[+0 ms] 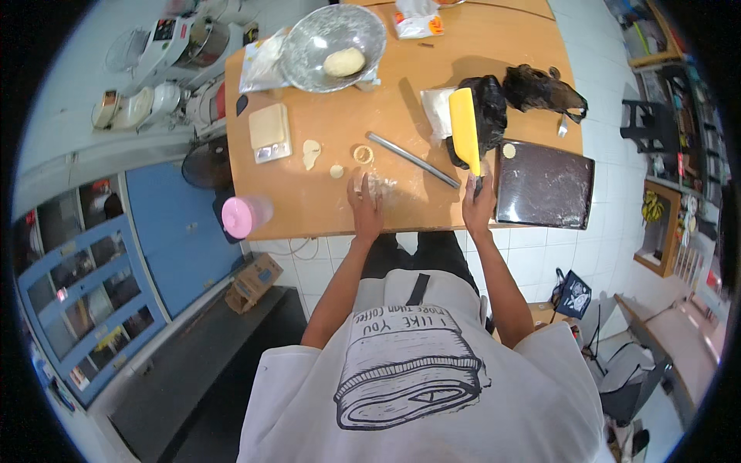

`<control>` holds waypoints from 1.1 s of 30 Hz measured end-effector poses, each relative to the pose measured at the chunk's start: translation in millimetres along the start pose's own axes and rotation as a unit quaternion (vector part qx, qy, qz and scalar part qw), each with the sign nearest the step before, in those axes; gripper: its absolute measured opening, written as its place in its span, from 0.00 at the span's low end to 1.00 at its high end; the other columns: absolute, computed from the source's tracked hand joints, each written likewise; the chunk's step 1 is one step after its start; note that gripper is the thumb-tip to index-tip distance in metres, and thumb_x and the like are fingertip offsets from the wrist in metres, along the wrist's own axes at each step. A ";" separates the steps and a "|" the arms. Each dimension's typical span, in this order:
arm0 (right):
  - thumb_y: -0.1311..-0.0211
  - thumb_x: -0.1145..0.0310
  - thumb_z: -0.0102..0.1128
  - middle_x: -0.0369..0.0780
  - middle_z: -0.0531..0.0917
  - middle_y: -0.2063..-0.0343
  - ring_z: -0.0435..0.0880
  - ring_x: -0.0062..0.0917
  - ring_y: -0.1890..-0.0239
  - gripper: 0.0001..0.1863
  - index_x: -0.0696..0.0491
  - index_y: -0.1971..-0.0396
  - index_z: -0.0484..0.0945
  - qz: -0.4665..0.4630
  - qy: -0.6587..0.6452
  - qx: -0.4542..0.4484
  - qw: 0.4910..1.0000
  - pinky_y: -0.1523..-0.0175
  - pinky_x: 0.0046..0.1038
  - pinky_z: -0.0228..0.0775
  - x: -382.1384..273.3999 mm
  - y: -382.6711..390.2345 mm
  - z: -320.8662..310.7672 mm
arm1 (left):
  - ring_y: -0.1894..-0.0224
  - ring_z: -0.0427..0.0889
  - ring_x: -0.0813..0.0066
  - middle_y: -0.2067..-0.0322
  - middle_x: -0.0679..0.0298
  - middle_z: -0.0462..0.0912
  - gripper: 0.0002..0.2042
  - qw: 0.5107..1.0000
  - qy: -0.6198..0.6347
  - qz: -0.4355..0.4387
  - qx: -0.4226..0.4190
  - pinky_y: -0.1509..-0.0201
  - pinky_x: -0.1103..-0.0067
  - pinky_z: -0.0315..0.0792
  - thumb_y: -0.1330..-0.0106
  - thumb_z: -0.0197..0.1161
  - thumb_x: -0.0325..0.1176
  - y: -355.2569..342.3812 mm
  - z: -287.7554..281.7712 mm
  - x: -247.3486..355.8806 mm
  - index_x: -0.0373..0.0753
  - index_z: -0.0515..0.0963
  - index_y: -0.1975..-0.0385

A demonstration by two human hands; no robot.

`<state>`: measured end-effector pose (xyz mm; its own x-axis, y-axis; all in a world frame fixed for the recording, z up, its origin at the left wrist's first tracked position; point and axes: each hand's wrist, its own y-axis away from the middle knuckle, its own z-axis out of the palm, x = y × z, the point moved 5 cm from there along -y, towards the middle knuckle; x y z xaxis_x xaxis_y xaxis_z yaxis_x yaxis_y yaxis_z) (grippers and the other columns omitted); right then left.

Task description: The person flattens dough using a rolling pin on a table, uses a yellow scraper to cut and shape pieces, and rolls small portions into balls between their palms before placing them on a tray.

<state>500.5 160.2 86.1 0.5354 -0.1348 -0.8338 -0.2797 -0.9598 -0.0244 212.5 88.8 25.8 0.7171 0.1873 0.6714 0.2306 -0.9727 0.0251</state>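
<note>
In my right hand point(477, 199) is the black handle of a yellow-bladed knife point(465, 127), its broad blade raised and pointing away from me. My left hand point(364, 206) rests on the floured table near its front edge, open, fingers apart. Just beyond it lie a ring-shaped cutter point(363, 154), a small dough disc point(336, 171) and a flat dough scrap point(311, 154). A metal rolling rod point(413, 160) slants between my hands. At the right, a dark baking tray point(544, 189) bears a dough disc point(509, 151) in its far left corner.
On the wooden table point(293, 204) stand a kitchen scale point(272, 152), a pink-lidded container point(241, 217) and a glass bowl point(301, 46) with a dough ball point(344, 62). Black plastic bags point(544, 89) and a white packet point(438, 112) lie beyond the knife.
</note>
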 end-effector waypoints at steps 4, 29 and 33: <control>0.24 0.67 0.58 0.52 0.82 0.74 0.86 0.44 0.72 0.16 0.58 0.44 0.78 -0.012 0.003 -0.148 0.989 0.67 0.40 0.72 16.3 29.7 17.0 | 0.28 0.57 0.33 0.27 0.38 0.53 0.33 0.999 -0.004 -0.042 0.002 0.32 0.52 0.64 0.30 0.62 0.28 4.6 -12.4 -22.3 0.34 0.60 0.25; 0.26 0.66 0.59 0.58 0.84 0.73 0.86 0.56 0.68 0.13 0.58 0.49 0.78 0.104 0.081 -0.282 0.950 0.65 0.48 0.75 -27.7 172.1 153.9 | 0.34 0.66 0.41 0.26 0.53 0.61 0.30 0.982 -0.089 0.113 -0.119 0.26 0.56 0.63 0.29 0.59 0.30 -36.5 -63.1 -117.3 0.43 0.66 0.26; 0.26 0.67 0.59 0.58 0.84 0.73 0.86 0.56 0.68 0.13 0.59 0.50 0.78 0.113 0.093 -0.275 0.950 0.64 0.48 0.75 -35.7 174.0 157.4 | 0.35 0.66 0.41 0.26 0.52 0.62 0.28 0.983 -0.066 0.128 -0.110 0.27 0.56 0.64 0.29 0.59 0.30 -36.5 -64.0 -122.1 0.42 0.67 0.27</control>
<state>307.3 36.9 24.9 0.6568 -0.3446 -0.6708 0.0279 -0.8778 0.4782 74.5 92.7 -9.6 0.8161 -0.0659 0.5742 -0.1061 -0.9937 0.0367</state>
